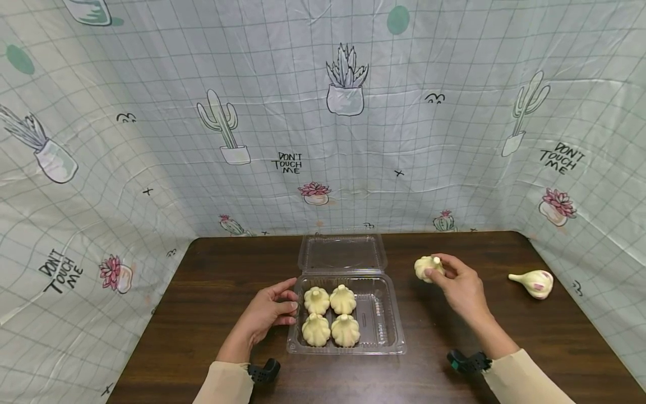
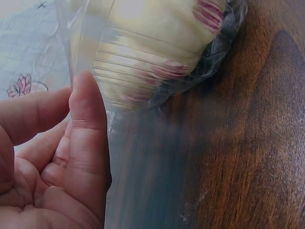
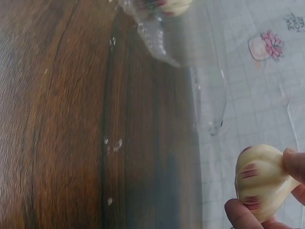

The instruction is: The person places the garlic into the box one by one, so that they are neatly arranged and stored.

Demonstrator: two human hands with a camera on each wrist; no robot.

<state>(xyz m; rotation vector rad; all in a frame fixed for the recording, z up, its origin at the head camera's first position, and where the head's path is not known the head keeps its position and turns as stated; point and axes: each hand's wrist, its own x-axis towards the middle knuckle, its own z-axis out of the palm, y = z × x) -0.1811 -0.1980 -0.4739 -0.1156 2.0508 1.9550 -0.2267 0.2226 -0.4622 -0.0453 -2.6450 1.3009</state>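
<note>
An open clear plastic clamshell box [image 1: 373,320] rests on the table, with several pale garlic bulbs [image 1: 316,301] in its left and middle part. At the box's left rim, my left hand [image 1: 267,310] pinches the edge between thumb and fingers; the left wrist view shows the thumb [image 2: 88,124] against the plastic wall. My right hand [image 1: 461,286] holds another garlic bulb [image 1: 426,269] above the table, right of the box. Purple streaks mark this held bulb [image 3: 259,179] in the right wrist view. The right part of the box holds no bulb.
One more garlic bulb [image 1: 537,284] with a long stem lies at the table's right. The box's hinged lid [image 1: 343,253] is folded back toward the rear edge. Printed curtain cloth [image 1: 323,140] surrounds the dark wooden table [image 1: 227,280] at the back and sides.
</note>
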